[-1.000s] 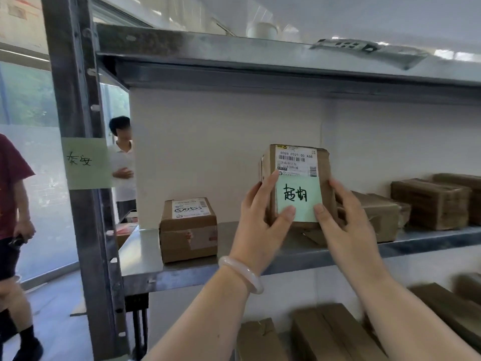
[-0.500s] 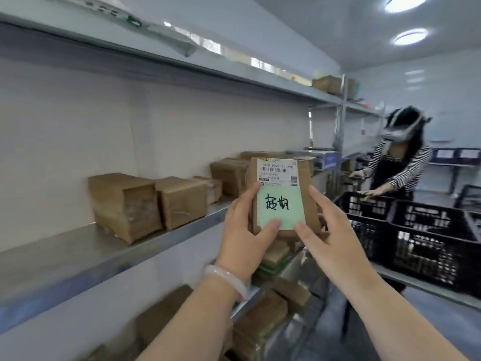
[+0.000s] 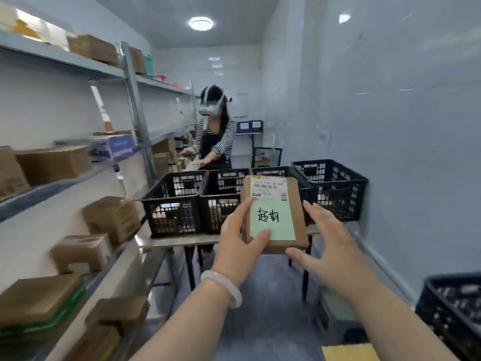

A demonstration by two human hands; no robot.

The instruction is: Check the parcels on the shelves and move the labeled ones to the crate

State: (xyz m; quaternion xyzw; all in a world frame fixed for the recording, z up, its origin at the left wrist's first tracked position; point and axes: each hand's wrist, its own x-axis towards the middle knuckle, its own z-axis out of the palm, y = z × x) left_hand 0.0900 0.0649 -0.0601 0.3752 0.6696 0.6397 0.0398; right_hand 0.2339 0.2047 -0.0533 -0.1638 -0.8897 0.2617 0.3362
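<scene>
Two hands are up close. The left hand (image 3: pixel 234 251) wears one pale bracelet (image 3: pixel 223 285) on its wrist. It holds one brown parcel (image 3: pixel 296 208), with the thumb pressed on the front and the fingers curled round the left edge. The right hand (image 3: pixel 333 246) is spread wide with straight fingers, just beside the parcel's right edge. I cannot tell if it touches.

The parcel is up in the air, standing tall, in front of the crates. It has two papers on it: one green note (image 3: pixel 281 230) with black writing, and one white label (image 3: pixel 269 188) above that.

Down in the right corner sits one near crate (image 3: pixel 450 313), black. On the left are the shelves (image 3: pixel 59 184) with brown boxes (image 3: pixel 112 217), too blurry to count well.

Behind the parcel, a row of crates (image 3: pixel 173 204), four of them and all black, stands on one table (image 3: pixel 182 242). Past them is one other person (image 3: pixel 214 142) in a striped top, with both arms held out. One round lamp (image 3: pixel 200 23) shines on the ceiling.

Half a second ago the view ran along the shelves and the crates were off to the right. Now they are straight ahead. The left hand still holds the parcel the same way. The right hand's fingers lay closer to the parcel's edge then.
</scene>
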